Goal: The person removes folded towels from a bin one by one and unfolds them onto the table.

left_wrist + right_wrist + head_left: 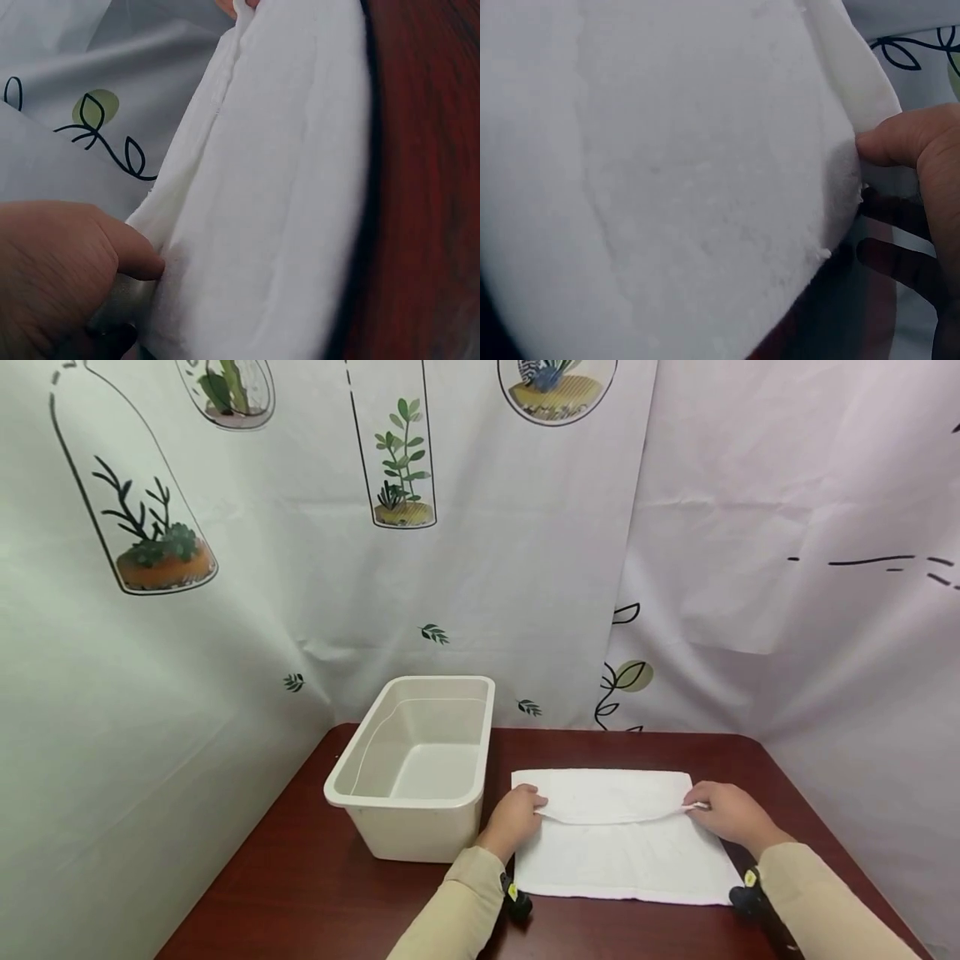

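A white towel (615, 860) lies spread on the dark red table, with a raised edge running across its middle. My left hand (517, 817) pinches the left end of that edge between thumb and fingers. At the opposite end, my right hand (731, 814) pinches the right end of the same edge. In the left wrist view, the thumb of the left hand (60, 262) presses on the towel (262, 165). The right wrist view has the right hand (930, 165) at the towel's (705, 165) border, its thumb on top and other fingers partly hidden below.
Left of the towel stands a cream plastic tub (420, 831), its inside bare. The wooden table (300, 885) meets a white curtain (495, 577) printed with plants at the back and sides. Small dark devices (517, 906) sit under both wrists.
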Available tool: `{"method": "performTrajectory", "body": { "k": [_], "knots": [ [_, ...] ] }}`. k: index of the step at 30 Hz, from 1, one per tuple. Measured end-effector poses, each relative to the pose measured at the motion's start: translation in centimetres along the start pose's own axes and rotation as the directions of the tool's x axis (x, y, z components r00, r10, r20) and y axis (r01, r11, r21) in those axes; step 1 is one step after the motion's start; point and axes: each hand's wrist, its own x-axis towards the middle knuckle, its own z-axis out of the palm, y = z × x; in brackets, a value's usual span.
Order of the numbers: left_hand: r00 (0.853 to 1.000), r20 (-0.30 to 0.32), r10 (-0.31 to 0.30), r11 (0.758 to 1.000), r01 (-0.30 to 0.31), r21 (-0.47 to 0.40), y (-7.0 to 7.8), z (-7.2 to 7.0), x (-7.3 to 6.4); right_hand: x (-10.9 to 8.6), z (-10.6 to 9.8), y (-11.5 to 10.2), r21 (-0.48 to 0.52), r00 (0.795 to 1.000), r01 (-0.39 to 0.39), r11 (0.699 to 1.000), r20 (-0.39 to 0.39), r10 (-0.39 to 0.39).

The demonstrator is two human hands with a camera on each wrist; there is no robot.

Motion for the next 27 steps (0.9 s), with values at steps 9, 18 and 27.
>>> {"method": "performTrajectory", "body": {
  "k": [9, 18, 27],
  "knots": [
    [0.998, 0.039, 0.041, 0.999, -0.042, 0.022, -0.3, 0.2, -0.5, -0.6, -0.7, 0.2, -0.04, 0.996, 0.064, 0.997, 0.057, -0.062],
    [0.995, 0.092, 0.041, 0.996, -0.049, 0.078, 0.6, -1.6, -0.4, 0.0, -2.7, -0.1, -0.005, 0.976, 0.098, 0.995, 0.197, -0.096],
    [0.938, -0.243, -0.248, 0.96, 0.206, -0.188, 2.2, -3.0, 6.0, 5.4, -5.4, -1.3, 0.148, 0.991, -0.137, 0.979, 0.019, 0.136]
  ]
}}
